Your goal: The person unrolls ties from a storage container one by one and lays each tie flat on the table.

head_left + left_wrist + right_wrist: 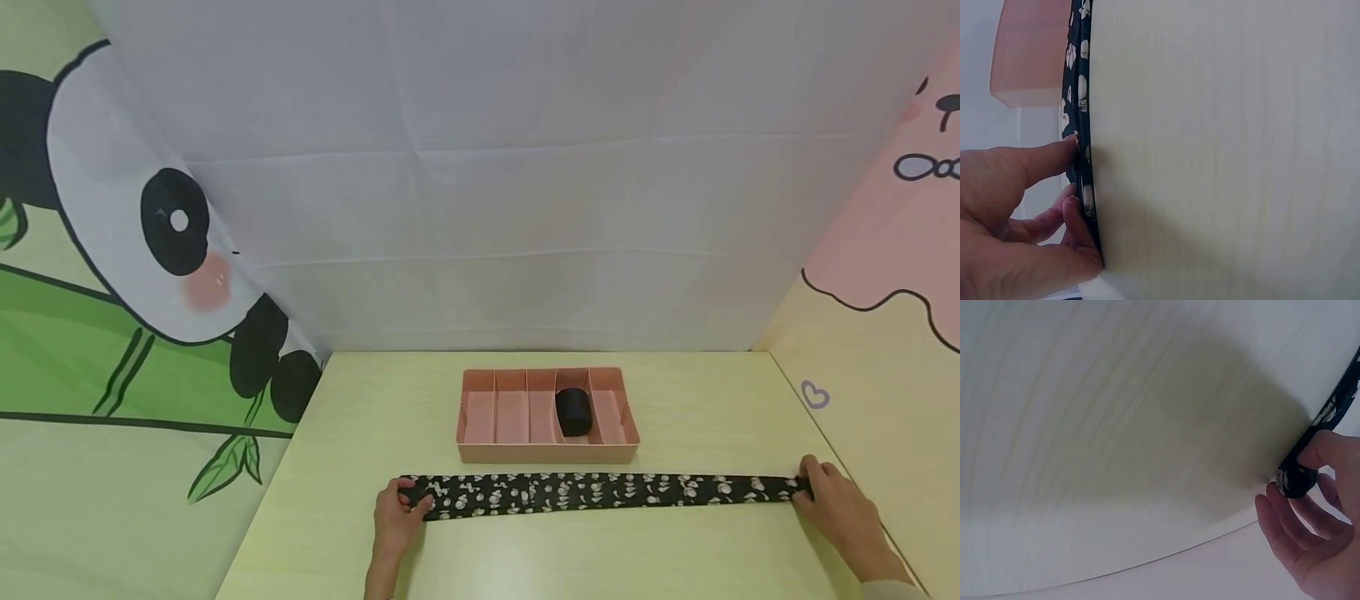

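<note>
A long black necktie (555, 492) with a pale floral print lies stretched from left to right across the table, wider at its left end and tapering to the right. My left hand (397, 518) holds the wide end, thumb on the cloth and curled fingers at its corner. In the left wrist view the necktie (1079, 94) shows layered edges lying flat. At the far end, my right hand (838, 510) pinches the narrow end between thumb and fingers. That end of the necktie (1297, 478) looks rounded, like a fold, in the right wrist view.
Behind the necktie stands a pink divided tray (547, 454) with several narrow compartments. A rolled black item (574, 412) sits in one compartment right of its middle. The pale wooden table (375, 400) meets a white cloth backdrop (487, 300) and printed side walls.
</note>
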The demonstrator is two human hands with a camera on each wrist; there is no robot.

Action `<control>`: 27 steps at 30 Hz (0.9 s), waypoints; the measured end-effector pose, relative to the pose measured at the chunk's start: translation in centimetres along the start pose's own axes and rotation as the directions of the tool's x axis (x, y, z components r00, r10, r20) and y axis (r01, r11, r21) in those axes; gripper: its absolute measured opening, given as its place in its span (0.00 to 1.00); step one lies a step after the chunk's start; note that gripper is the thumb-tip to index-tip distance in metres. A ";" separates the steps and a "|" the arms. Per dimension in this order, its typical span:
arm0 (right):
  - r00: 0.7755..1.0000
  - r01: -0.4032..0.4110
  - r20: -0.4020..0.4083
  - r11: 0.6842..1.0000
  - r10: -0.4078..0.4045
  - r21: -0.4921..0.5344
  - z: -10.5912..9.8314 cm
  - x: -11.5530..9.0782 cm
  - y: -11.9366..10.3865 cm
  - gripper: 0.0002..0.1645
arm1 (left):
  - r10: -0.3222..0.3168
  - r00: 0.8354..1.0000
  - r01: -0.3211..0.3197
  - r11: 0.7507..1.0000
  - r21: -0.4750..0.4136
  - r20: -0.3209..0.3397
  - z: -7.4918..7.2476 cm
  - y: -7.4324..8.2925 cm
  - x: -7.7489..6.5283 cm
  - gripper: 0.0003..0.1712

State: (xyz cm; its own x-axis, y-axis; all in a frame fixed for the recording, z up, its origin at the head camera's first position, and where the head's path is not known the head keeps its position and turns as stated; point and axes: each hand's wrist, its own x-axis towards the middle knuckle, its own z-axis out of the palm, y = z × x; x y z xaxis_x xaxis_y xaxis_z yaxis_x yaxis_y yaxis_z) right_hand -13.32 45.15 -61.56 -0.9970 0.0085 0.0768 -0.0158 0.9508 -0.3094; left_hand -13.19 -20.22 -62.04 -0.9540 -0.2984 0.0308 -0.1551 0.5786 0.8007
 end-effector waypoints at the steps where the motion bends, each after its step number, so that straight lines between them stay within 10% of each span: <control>1: 1.000 -0.004 0.003 1.000 0.004 -0.002 0.0 0.0 0.0 0.19 | 0.003 1.000 -0.003 1.000 0.000 -0.002 0.0 0.0 0.0 0.23; 27: 0.984 -0.117 -0.131 0.993 0.118 0.016 0.5 -0.5 1.9 0.23 | -0.012 1.000 0.012 1.000 -0.008 0.005 0.0 0.1 0.0 0.23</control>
State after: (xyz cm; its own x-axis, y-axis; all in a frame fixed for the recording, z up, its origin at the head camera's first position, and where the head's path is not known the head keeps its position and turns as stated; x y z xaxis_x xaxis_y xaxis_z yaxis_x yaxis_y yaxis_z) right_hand -12.86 46.78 -62.66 -0.9734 0.1612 0.1627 0.1000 0.9381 -0.3316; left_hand -13.15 -20.17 -61.94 -0.9531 -0.3020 0.0182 -0.1647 0.5684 0.8061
